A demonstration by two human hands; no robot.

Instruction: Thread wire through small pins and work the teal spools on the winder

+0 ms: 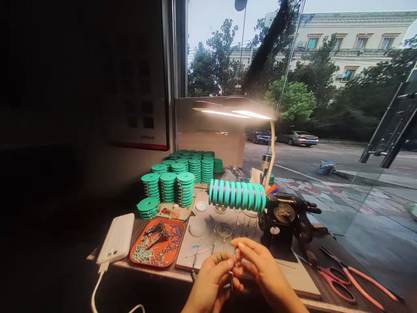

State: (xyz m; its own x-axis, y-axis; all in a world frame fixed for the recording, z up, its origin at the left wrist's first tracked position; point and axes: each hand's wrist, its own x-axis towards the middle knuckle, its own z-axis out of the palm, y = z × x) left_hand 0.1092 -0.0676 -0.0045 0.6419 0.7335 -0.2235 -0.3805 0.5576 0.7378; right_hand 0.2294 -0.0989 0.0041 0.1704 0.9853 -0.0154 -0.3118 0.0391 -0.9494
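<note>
My left hand [213, 278] is in front of the board's near edge, thumb and fingertips pinched together. Close beside it, almost touching, is my right hand [260, 265], also closed in a pinch. Something thin shows between the fingertips of both hands, too small to name. Just beyond them on the pale board [286, 271] sits a round dish of small metallic beads [224, 230], with a white domed piece [197, 226] to its left. Slender metal pieces [243, 224] lie in a row behind my right hand. A black winding machine [283, 213] carries a row of green spools [237, 195].
An orange tray [133, 256] with small parts and a white power bank [116, 239] are at left. Stacks of green discs [167, 187] rise behind. Red-handled scissors [339, 284] and pliers [368, 284] lie at right. A lit lamp [272, 152] arches overhead.
</note>
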